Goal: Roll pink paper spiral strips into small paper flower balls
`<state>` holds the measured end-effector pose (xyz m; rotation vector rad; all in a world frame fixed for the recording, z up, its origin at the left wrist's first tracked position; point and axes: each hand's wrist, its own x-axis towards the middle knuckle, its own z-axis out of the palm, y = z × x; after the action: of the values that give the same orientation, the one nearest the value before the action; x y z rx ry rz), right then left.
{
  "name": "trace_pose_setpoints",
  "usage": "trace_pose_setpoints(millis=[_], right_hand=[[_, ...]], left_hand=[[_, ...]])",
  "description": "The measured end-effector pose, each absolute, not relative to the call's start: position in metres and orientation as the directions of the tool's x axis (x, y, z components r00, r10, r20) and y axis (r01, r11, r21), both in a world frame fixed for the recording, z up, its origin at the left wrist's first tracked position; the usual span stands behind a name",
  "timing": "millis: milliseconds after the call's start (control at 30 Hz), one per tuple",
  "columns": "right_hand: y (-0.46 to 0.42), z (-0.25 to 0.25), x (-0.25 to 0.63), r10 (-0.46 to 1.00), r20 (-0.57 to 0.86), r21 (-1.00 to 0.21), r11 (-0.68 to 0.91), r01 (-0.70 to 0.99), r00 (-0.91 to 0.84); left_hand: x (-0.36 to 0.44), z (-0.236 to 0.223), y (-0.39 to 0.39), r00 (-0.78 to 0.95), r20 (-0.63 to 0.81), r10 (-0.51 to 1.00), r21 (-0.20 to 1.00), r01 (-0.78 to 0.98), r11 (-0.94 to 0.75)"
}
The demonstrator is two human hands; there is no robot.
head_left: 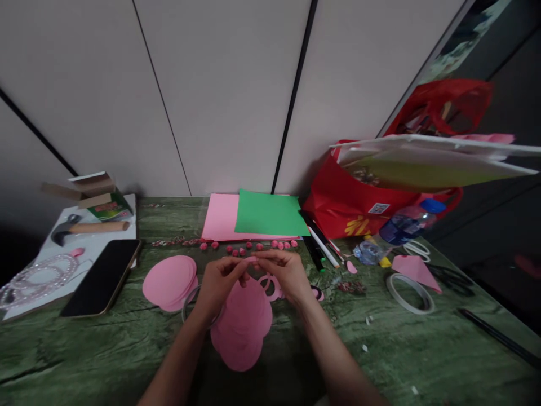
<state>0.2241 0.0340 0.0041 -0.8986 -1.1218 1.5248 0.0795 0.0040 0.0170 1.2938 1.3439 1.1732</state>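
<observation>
Fingertips of the left hand (217,282) and right hand (291,273) pinch a small pink, apparently paper piece (251,260) near overlapping rounded pink paper cutouts (243,324), a fine-handling step seemingly calling for even pressure.

A small pink piece (249,260), its shape partly hidden, is held raised over the far end of a pile of pink paper discs (242,327). The discs are laid loosely overlapping, well in from the far edge of the surface (101,361).
</observation>
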Motion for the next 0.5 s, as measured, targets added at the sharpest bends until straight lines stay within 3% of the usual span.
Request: trace_pose_setpoints(millis=[500], right_hand=[[0.0350,0.0044,0.2233,0.987,0.004,-0.943,-0.049,-0.330,-0.159]], left_hand=[[0.0849,0.0190,0.0035,-0.034,0.001,0.999,0.986,0.168,0.004]])
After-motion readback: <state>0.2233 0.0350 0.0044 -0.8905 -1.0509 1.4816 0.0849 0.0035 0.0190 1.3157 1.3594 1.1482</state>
